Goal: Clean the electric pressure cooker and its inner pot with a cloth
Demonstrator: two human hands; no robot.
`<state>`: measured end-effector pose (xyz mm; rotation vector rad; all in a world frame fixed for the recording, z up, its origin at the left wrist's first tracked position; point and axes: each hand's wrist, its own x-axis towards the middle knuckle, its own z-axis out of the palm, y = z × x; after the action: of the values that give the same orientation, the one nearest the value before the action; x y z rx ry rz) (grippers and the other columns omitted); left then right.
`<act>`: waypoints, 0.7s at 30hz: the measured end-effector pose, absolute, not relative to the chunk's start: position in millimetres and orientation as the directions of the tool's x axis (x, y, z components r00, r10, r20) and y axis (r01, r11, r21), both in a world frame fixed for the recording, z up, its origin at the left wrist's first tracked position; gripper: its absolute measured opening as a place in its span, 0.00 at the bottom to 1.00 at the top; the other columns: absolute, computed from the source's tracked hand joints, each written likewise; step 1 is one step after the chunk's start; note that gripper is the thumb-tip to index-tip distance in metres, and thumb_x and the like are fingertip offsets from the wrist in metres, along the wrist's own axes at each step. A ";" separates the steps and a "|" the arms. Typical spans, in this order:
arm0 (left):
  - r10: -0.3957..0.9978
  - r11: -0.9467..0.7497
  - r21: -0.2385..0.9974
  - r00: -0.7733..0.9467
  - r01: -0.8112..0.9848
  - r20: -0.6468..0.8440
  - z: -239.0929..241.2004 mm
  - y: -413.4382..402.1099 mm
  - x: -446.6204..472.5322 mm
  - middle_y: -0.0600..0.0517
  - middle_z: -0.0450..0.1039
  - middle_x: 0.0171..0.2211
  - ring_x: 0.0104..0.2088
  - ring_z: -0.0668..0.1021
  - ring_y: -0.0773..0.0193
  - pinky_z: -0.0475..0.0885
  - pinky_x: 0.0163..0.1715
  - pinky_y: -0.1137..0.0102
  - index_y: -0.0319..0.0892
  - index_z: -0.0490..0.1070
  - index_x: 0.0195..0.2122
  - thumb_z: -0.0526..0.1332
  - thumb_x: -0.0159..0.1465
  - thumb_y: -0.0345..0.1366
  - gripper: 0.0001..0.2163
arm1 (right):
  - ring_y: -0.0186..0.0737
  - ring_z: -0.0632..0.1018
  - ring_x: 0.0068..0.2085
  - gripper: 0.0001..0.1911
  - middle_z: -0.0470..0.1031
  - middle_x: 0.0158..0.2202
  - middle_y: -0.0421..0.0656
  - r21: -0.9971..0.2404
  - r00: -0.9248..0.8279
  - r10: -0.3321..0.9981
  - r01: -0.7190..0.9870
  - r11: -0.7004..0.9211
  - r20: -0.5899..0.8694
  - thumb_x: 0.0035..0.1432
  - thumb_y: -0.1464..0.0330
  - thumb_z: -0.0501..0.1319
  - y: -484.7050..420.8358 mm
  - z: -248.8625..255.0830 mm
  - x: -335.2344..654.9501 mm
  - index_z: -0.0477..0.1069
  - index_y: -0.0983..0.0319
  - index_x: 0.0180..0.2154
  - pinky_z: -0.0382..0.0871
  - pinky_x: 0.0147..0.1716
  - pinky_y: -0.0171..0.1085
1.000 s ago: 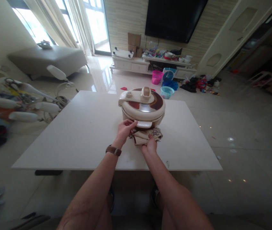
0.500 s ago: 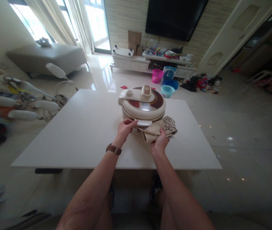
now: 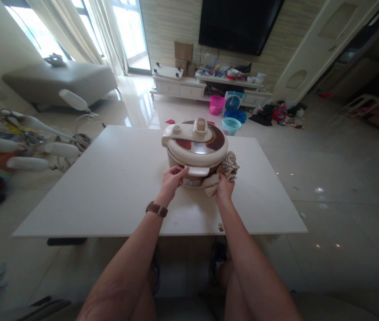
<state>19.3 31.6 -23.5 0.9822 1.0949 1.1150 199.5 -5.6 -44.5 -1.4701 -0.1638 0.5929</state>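
Observation:
A cream and brown pressure cooker [image 3: 196,149] stands upright on the white table [image 3: 109,187], its lid on. My left hand [image 3: 173,178] pinches the left end of the cooker's pale front handle [image 3: 198,171], thumb on top. In my right hand [image 3: 224,188] is a bunched beige cloth [image 3: 228,166] with a dark pattern, pressed against the cooker's right front side. Part of the cloth hangs below the fingers. A small dark and yellow mark or scrap [image 3: 220,227] shows by the table's front edge, beside my right forearm.
Behind the table, a teal basket [image 3: 231,126] and a pink basket [image 3: 216,105] stand on the floor near a low white cabinet [image 3: 189,91]. On the left is a white lamp-like fixture with several arms [image 3: 62,149]. A grey bench [image 3: 65,82] stands by the window.
My right hand has moved the cloth from the front handle toward the cooker's right side, bunching it up. More of the handle and the label below it show. My left hand keeps its hold.

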 end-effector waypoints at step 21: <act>0.981 0.181 0.963 0.108 -0.200 -0.162 -26.2 32.6 19.8 0.59 0.61 0.14 0.15 0.63 0.74 0.50 0.16 0.75 0.43 0.70 0.25 0.78 0.46 0.59 0.26 | 0.44 0.82 0.39 0.09 0.83 0.34 0.44 -0.958 0.850 0.448 -0.278 -0.068 -0.279 0.50 0.68 0.68 -10.5 -46.1 187.8 0.78 0.64 0.35 0.74 0.37 0.37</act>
<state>19.8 32.6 -26.2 0.9726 1.0676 1.1098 187.8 -10.5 -46.1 -1.5274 -0.1400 0.5997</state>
